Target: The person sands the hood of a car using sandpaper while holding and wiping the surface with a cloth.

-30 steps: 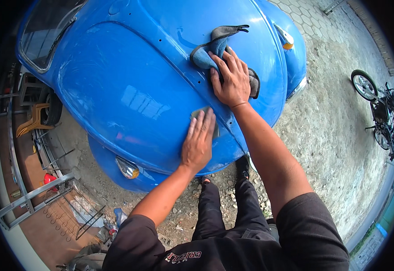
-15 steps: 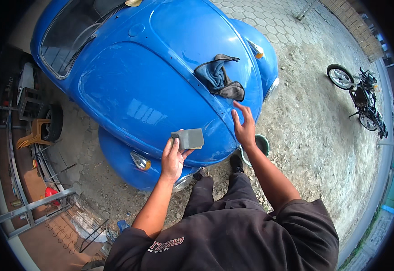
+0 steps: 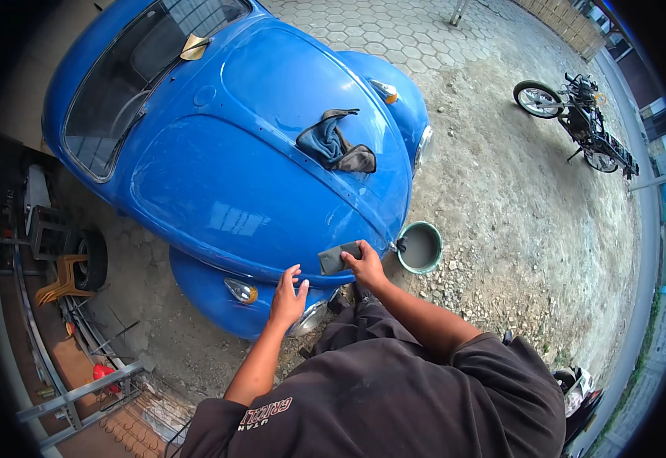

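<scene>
My right hand (image 3: 366, 269) grips a flat grey sanding block (image 3: 336, 259) by its right end, thumb on top. The block is over the front edge of a blue car's hood (image 3: 295, 229); whether it touches the paint I cannot tell. Beside it on the left, my left hand (image 3: 288, 301) is open and empty, its fingers apart above the front of the car near the left headlight (image 3: 309, 317). A crumpled blue and grey cloth (image 3: 331, 143) lies on the hood, farther up from both hands.
A green-rimmed bucket of greyish liquid (image 3: 421, 248) stands on the gravel, right of the car's nose. Farther right is a stripped motorcycle (image 3: 581, 122). At left are a tyre (image 3: 92, 261), an orange plastic chair (image 3: 64, 280) and a metal frame (image 3: 81, 393). A tan piece (image 3: 194, 47) rests by the windshield.
The sanding block has passed from my left hand to my right. My right hand has come down and left; my left hand has let go and opened. The view has shifted, showing more of the bucket.
</scene>
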